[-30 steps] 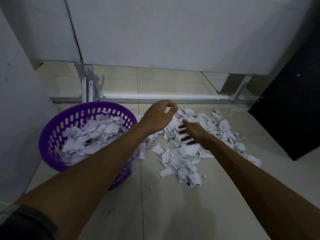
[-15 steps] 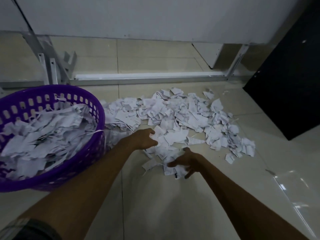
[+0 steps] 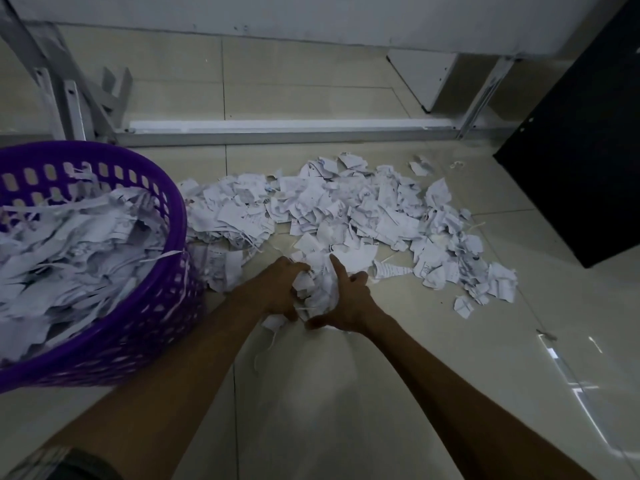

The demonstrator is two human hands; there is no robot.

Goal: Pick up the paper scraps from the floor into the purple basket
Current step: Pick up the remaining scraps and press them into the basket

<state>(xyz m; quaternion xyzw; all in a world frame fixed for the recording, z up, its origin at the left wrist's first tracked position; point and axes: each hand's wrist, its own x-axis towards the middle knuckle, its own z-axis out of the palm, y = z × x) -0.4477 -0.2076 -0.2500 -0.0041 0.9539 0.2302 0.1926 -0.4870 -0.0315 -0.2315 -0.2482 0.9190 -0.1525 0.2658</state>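
Now both hands squeeze paper scraps, axis unclear

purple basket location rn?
Head view, left side: the purple basket stands on the floor by the left forearm, touching the scrap pile's left edge.

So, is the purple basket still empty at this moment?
No, the purple basket already holds many paper scraps, heaped close to its rim.

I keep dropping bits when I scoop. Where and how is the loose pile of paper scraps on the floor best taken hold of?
Take the pile of paper scraps at its near edge, cupping it from both sides low against the floor. It is flat, loose and spread wide, so squeezing between left hand and right hand bunches a clump.
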